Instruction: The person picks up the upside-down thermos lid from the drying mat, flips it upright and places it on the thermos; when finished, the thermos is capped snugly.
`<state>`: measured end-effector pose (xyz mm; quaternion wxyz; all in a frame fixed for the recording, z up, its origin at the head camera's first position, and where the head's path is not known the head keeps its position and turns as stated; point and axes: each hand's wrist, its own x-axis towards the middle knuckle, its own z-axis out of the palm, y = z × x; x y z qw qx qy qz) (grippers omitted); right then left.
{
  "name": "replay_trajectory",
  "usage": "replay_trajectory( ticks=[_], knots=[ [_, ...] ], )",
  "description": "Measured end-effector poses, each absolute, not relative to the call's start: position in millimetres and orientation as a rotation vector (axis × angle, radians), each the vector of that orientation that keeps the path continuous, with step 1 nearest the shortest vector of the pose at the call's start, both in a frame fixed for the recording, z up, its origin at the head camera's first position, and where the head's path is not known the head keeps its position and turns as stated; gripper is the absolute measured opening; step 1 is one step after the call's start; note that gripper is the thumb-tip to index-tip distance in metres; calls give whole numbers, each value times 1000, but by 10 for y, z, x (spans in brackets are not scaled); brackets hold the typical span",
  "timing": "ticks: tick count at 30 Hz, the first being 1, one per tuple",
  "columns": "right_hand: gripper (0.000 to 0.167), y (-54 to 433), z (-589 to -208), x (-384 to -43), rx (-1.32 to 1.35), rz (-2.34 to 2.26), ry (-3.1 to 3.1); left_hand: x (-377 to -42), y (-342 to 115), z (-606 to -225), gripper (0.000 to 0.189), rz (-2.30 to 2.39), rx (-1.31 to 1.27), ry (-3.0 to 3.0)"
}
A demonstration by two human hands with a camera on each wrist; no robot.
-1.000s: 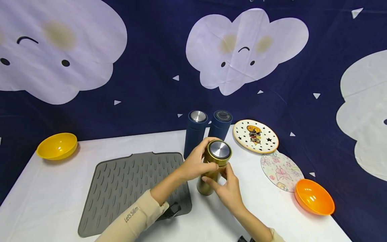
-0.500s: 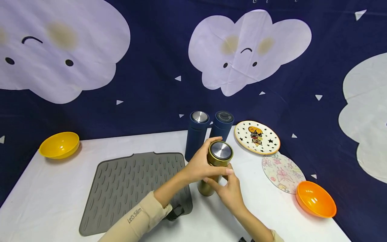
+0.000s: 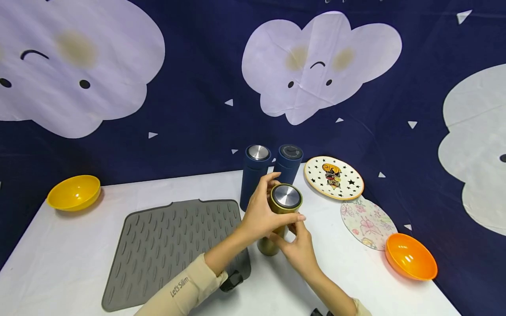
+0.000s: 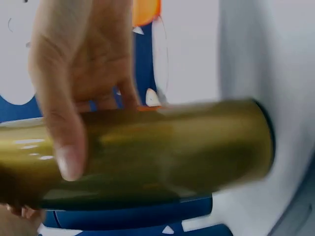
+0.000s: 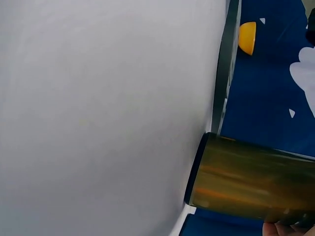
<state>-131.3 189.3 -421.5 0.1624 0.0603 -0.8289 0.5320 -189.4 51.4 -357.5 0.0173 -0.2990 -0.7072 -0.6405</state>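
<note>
A gold thermos [image 3: 268, 246] with a brushed silver lid top [image 3: 286, 196] stands upright on the white table. My left hand [image 3: 262, 215] is around its upper end, the thumb straight across the front below the lid and the fingers bent behind it. Lower down, my right hand [image 3: 299, 251] grips the thermos body between thumb and fingers. In the left wrist view the right hand's thumb [image 4: 71, 160] lies along the gold wall. The right wrist view has the thermos base [image 5: 231, 177] on the cloth, with fingertips [image 5: 275, 229] at the lower edge.
Two dark blue thermoses, one silver-topped [image 3: 254, 180] and one dark-topped [image 3: 290, 164], stand just behind. A grey ribbed mat [image 3: 174, 245] lies left. Rightward are a star-patterned plate [image 3: 336, 177], a floral round mat [image 3: 367, 224] and an orange bowl [image 3: 411, 259]. A yellow bowl [image 3: 75, 193] sits far left.
My left hand has turned around the top of the thermos, its thumb swinging right across the front and its fingers shifting at the back. The right hand keeps its hold on the body.
</note>
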Motion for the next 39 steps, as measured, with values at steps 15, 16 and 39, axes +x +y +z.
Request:
replay_trajectory(
  ticks=[15,16,39],
  knots=[
    [60,1872,-4207,-1322,137,1557,-2371,-1955,451,-3558,89,-2207,-1115,-2198],
    [59,1871,-4204,-1322,136,1568,-2368,-1970,436,-3561,89,-2278,-1153,-2168],
    [60,1879,-4204,-1307,134,1569,-2361,-1883,516,-3604,93,-2182,-981,-2045]
  ],
)
